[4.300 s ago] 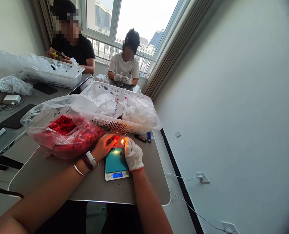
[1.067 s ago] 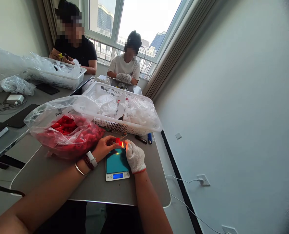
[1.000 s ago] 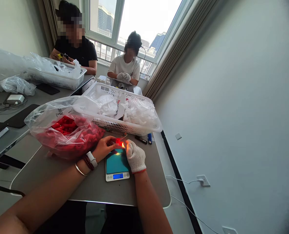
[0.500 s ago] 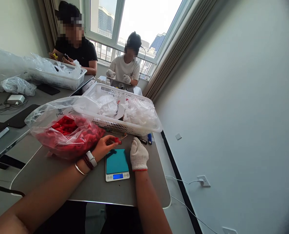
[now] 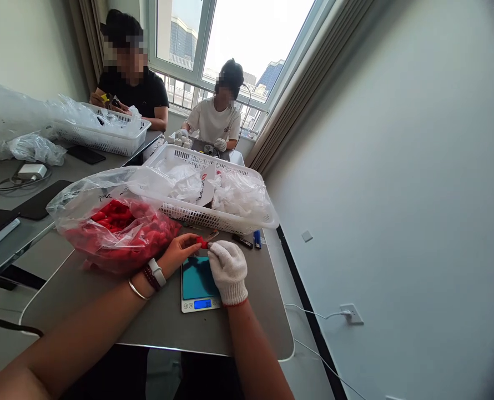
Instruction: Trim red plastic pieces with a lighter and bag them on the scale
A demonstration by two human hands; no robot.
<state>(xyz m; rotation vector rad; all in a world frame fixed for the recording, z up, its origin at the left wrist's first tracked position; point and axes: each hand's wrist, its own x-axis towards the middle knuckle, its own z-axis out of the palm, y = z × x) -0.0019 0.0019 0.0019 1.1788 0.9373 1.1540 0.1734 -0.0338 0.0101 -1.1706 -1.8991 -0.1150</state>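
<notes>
- Red plastic part (image 5: 201,242) pinched in our left fingers (image 5: 192,242), just above the digital scale (image 5: 197,283).
- Our gloved right hand (image 5: 228,272) is beside it, grip unclear.
- Risk: a slackened pinch could drop the part onto the scale.

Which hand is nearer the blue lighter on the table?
Right. The gloved right hand is below and left of the blue lighter; the bare left hand is farther left, past the digital scale.
</notes>
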